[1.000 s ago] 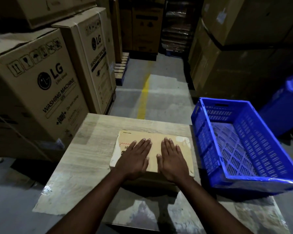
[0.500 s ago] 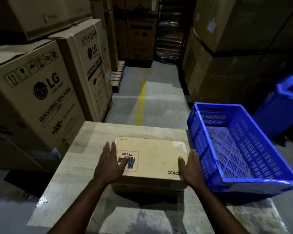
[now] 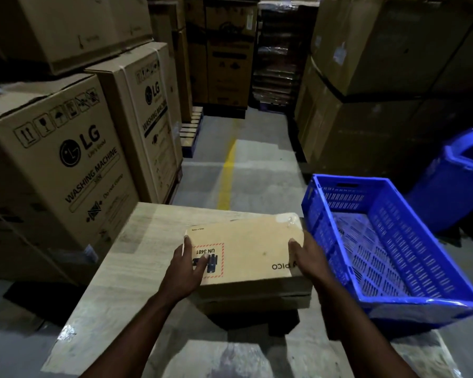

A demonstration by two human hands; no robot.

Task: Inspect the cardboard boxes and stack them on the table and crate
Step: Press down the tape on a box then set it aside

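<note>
- One box (image 3: 251,249) is just left of the crate (image 3: 393,241), over the table (image 3: 137,255); the shadow beneath suggests it is lifted, though I cannot be sure.
- Left hand (image 3: 187,271) clamps the box end far from the crate, thumb on the label (image 3: 210,259); right hand (image 3: 309,257) clamps the end nearest the crate.
- A second ago both palms lay flat on top; they have since slid to the ends.
- Likely meaning: checking is done, and the carry toward the crate begins.

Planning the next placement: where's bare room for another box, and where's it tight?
Free: the floor of the blue crate, and the table strip between the left hand and the LG cartons. Tight: the right hand fills the gap between the cardboard box and the crate.
</note>
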